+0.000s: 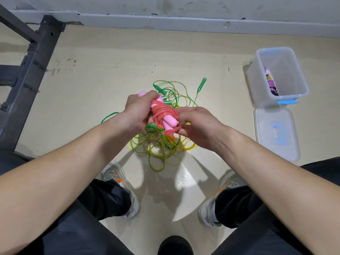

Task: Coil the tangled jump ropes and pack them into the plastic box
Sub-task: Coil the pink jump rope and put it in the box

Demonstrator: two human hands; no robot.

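Observation:
A pink jump rope (164, 113) with pink handles is bunched into a tight coil at mid frame. My left hand (138, 109) grips its upper handle end. My right hand (197, 124) pinches the red-pink cord wrapped round the lower handles. Under my hands a tangle of green and yellow jump ropes (161, 142) lies on the floor, with green handles sticking out at the top. The clear plastic box (284, 97) stands open at the right and holds a coiled purple rope (272, 85).
The box's clear lid (276, 133) with a blue handle lies flat on the floor just in front of the box. A dark metal frame (31, 70) stands at the left. A grey wall base runs along the far side. My two shoes (121, 186) are near the tangle.

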